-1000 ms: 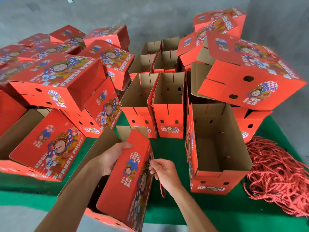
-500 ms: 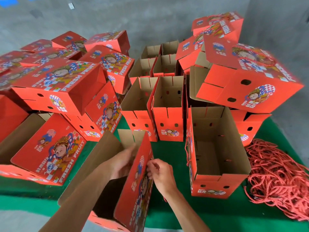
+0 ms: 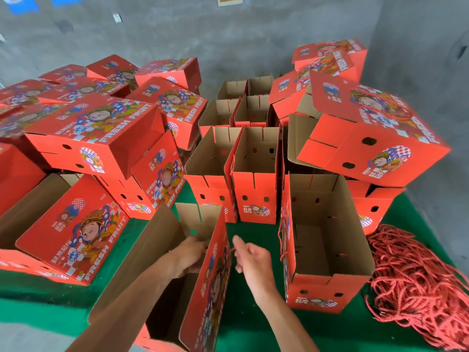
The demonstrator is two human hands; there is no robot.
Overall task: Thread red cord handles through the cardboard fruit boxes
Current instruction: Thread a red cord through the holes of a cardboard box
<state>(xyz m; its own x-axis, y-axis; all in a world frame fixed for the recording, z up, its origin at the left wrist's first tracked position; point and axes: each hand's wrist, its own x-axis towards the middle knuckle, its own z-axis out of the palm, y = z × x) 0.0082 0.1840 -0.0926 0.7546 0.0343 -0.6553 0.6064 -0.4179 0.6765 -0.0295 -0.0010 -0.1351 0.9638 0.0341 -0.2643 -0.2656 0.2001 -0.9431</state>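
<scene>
Right now the open red printed cardboard fruit box (image 3: 203, 288) nearest the person stands on the green cloth-covered table (image 3: 253, 313), its illustrated side panel between the two hands. The left hand (image 3: 189, 255) is inside the box against that panel, its fingers hidden, so I cannot tell whether they pinch anything. The right hand (image 3: 251, 259) hangs just outside with fingers loosely spread, holding nothing; only a short stub of thin red cord (image 3: 232, 249) shows at the panel beside it (its inner end is out of sight). To do this step well, the inside hand should probably draw the cord through while the outside hand steadies the panel, so the thin card does not buckle at the hole. Room is tight: a second open box (image 3: 330, 250), already corded, stands near on the right, the loose heap of red cords (image 3: 418, 280) lies beyond it, and stacked boxes (image 3: 96, 133) crowd the left.
</scene>
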